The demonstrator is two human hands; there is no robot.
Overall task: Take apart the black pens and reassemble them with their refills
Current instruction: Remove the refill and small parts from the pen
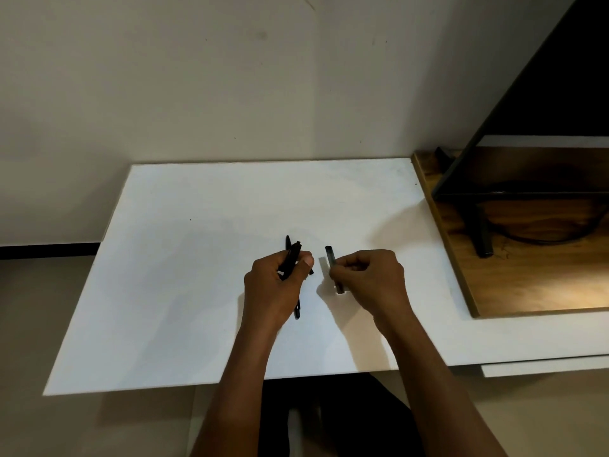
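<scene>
My left hand (pixel 276 285) grips a bundle of black pens (pixel 293 255) above the middle of the white table (pixel 184 275). Their upper ends stick out past my thumb, and one lower end shows below the hand near the wrist. My right hand (pixel 369 275) pinches a separate short black pen piece (pixel 330 255) between thumb and fingers, held roughly upright with its lower end poking out beneath the fingers. The two hands are a small gap apart. How many pens the left hand holds is hidden by the fingers.
A wooden board (pixel 514 285) lies on the table's right side, with a dark metal frame (pixel 474 179) standing on it. A beige wall rises behind the table. The table's front edge runs just below my forearms.
</scene>
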